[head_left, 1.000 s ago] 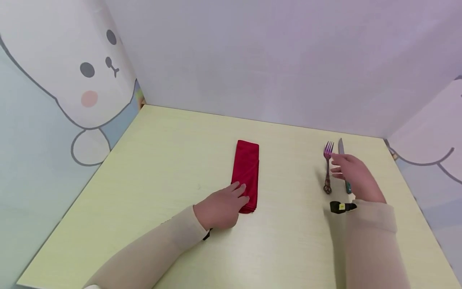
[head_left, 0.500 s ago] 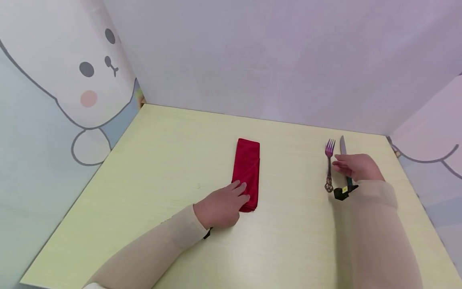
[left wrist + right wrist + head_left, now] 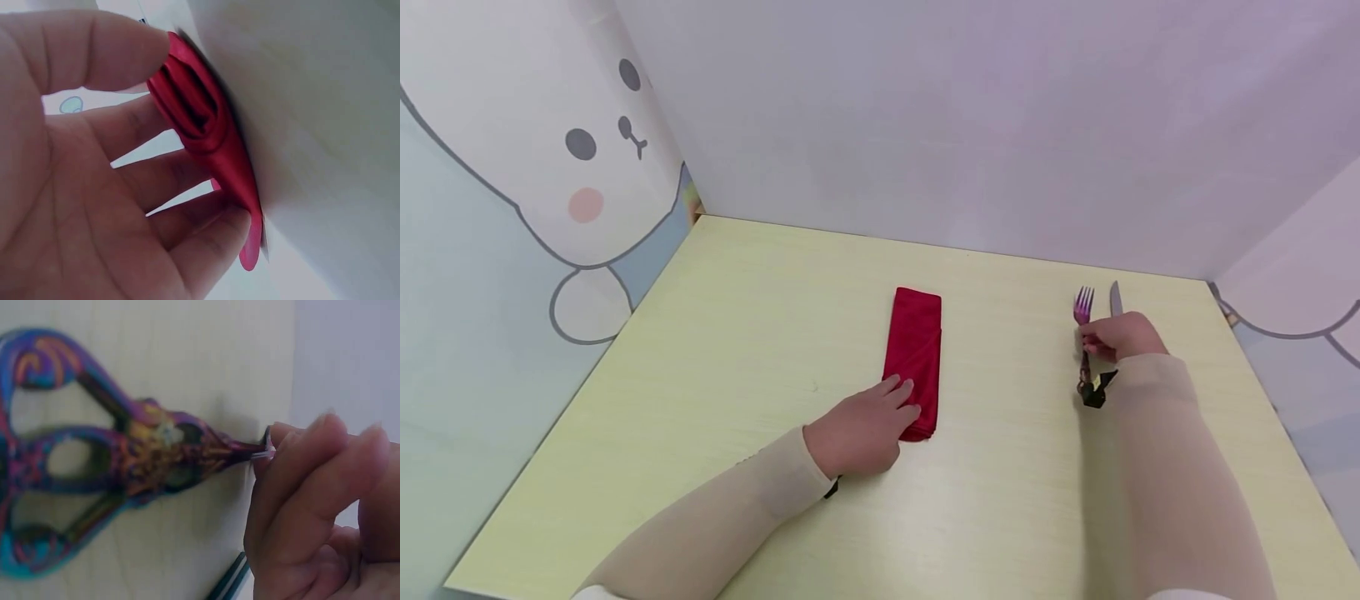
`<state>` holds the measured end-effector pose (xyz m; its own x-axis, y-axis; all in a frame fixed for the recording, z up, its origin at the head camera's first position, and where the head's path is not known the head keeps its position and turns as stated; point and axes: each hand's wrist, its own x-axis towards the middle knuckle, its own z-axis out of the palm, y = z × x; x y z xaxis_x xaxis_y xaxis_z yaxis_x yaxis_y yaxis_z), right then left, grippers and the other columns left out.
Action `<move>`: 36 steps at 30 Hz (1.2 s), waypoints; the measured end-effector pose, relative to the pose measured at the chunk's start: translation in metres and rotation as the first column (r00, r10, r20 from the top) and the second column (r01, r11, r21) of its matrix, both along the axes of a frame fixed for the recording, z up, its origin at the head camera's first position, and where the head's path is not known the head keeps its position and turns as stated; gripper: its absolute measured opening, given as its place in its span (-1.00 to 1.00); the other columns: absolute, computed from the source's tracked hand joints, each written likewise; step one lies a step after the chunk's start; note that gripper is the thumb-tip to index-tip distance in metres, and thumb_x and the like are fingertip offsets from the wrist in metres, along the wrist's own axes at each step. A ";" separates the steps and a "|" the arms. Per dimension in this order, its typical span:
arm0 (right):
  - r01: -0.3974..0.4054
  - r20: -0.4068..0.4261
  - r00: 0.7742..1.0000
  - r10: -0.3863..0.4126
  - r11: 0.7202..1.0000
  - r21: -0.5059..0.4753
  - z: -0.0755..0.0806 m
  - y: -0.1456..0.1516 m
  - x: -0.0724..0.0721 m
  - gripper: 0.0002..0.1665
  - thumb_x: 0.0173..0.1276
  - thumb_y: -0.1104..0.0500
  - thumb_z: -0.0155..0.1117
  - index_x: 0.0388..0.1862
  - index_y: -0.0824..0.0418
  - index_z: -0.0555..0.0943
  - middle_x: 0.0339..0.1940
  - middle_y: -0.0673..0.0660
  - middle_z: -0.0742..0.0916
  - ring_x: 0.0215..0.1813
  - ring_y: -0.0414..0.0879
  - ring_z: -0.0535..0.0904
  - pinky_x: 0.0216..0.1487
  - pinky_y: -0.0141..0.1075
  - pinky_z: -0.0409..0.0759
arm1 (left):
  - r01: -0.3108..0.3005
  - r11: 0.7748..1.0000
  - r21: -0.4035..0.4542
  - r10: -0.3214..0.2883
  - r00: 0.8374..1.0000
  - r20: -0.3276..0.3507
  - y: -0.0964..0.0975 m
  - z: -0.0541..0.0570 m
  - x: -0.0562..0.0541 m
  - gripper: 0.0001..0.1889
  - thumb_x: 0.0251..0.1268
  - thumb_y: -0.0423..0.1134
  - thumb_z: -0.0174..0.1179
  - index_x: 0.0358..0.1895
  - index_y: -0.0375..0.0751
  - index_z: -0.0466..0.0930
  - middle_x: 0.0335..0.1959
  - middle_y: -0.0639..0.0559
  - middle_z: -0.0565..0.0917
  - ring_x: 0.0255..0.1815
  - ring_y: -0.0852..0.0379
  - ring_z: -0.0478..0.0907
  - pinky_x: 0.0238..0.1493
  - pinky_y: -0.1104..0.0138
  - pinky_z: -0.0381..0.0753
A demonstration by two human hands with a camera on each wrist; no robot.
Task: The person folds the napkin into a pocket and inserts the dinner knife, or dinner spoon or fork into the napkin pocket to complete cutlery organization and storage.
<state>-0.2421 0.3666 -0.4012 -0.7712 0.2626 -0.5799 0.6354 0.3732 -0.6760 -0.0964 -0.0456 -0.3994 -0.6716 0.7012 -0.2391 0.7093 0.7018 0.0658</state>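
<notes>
Folded into a narrow strip, a red satin cloth napkin (image 3: 913, 342) lies near the table's middle in the head view. My left hand (image 3: 856, 432) rests on its near end with spread fingers. The left wrist view has the thumb touching the edge of the napkin's (image 3: 203, 119) stacked folds. At the right, my right hand (image 3: 1123, 335) pinches a fork (image 3: 1083, 304) by its narrow neck, tines pointing away. Up close in the right wrist view, the fork's handle (image 3: 140, 453) is ornate, openwork and rainbow-coloured. A table knife (image 3: 1116, 298) lies right of the fork, its handle hidden under that hand.
Pale wood-look table (image 3: 760, 317) beneath everything. A plain light curtain (image 3: 925, 125) hangs along its far edge, and cartoon-printed fabric (image 3: 602, 167) closes off the left side. The knife's dark green handle (image 3: 230, 578) shows beside the right hand in the right wrist view.
My right hand has moved left, from beside the fork and over the knife onto the fork's neck, and its fingers have closed there. The left hand and napkin stay put.
</notes>
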 end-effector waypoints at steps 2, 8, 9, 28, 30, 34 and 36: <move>-0.037 0.020 0.999 0.036 0.999 0.038 -0.002 0.001 -0.001 -0.71 0.45 0.19 0.32 -0.52 0.19 0.67 -0.66 -0.04 0.66 -0.58 -0.28 0.58 -0.44 -0.41 0.61 | -0.006 1.000 0.003 0.006 1.000 0.009 0.000 0.000 0.000 -0.47 0.39 -0.30 0.13 0.43 -0.18 0.50 0.51 -0.15 0.38 0.59 -0.13 0.19 0.55 0.26 0.16; -0.142 0.069 0.989 0.134 0.983 0.118 0.003 -0.002 -0.001 -0.63 0.47 0.04 0.30 -0.54 0.16 0.61 -0.68 -0.06 0.57 -0.56 -0.22 0.48 -0.41 -0.31 0.47 | -0.005 1.000 0.000 0.005 1.000 0.004 0.000 -0.001 0.000 -0.47 0.39 -0.30 0.13 0.43 -0.19 0.49 0.52 -0.15 0.38 0.59 -0.14 0.19 0.55 0.25 0.16; -0.144 0.069 0.988 0.137 0.983 0.116 0.004 -0.004 -0.001 -0.64 0.47 0.04 0.31 -0.52 0.17 0.61 -0.67 -0.06 0.56 -0.55 -0.21 0.48 -0.40 -0.30 0.48 | -0.003 1.000 -0.002 0.003 1.000 -0.003 0.000 -0.001 0.000 -0.47 0.38 -0.30 0.14 0.42 -0.19 0.50 0.51 -0.15 0.38 0.58 -0.14 0.20 0.55 0.25 0.16; 0.041 -0.031 0.998 -0.055 0.939 -0.340 0.004 -0.003 0.012 -0.76 0.53 0.27 0.26 -0.39 0.15 0.73 -0.42 -0.02 0.71 -0.34 -0.20 0.62 -0.20 -0.35 0.68 | -0.002 1.000 -0.020 0.001 1.000 -0.016 0.001 -0.002 0.000 -0.47 0.37 -0.29 0.15 0.42 -0.17 0.50 0.50 -0.14 0.39 0.58 -0.12 0.22 0.56 0.24 0.14; 0.080 -0.028 0.994 -0.101 0.902 -0.425 0.006 -0.005 0.014 -0.69 0.55 0.28 0.22 -0.43 0.13 0.75 -0.41 0.00 0.73 -0.32 -0.19 0.63 -0.19 -0.34 0.67 | -0.010 1.000 -0.016 0.010 1.000 -0.003 0.001 -0.002 0.000 -0.46 0.37 -0.30 0.15 0.43 -0.17 0.50 0.52 -0.15 0.38 0.58 -0.12 0.20 0.56 0.25 0.14; 0.158 -0.015 0.980 -0.201 0.814 -0.559 0.010 -0.009 0.019 -0.63 0.57 0.31 0.17 -0.46 0.15 0.75 -0.40 0.03 0.75 -0.28 -0.17 0.66 -0.16 -0.32 0.67 | -0.019 1.000 -0.014 0.019 1.000 0.016 0.001 -0.002 0.000 -0.45 0.38 -0.30 0.15 0.45 -0.17 0.48 0.54 -0.15 0.35 0.59 -0.12 0.18 0.56 0.25 0.13; 0.182 -0.018 0.971 -0.239 0.783 -0.595 0.012 -0.012 0.021 -0.63 0.56 0.32 0.19 -0.47 0.15 0.75 -0.39 0.04 0.75 -0.26 -0.17 0.67 -0.15 -0.31 0.67 | -0.019 1.000 -0.015 0.019 1.000 0.018 0.001 -0.002 0.000 -0.45 0.39 -0.29 0.15 0.45 -0.17 0.47 0.54 -0.14 0.35 0.60 -0.12 0.17 0.56 0.25 0.13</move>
<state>-0.2209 0.3549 -0.3897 -0.7914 0.0563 -0.6087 0.5794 -0.2480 -0.7764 -0.0965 -0.0441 -0.4010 -0.6800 0.6850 -0.2615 0.6948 0.7159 0.0685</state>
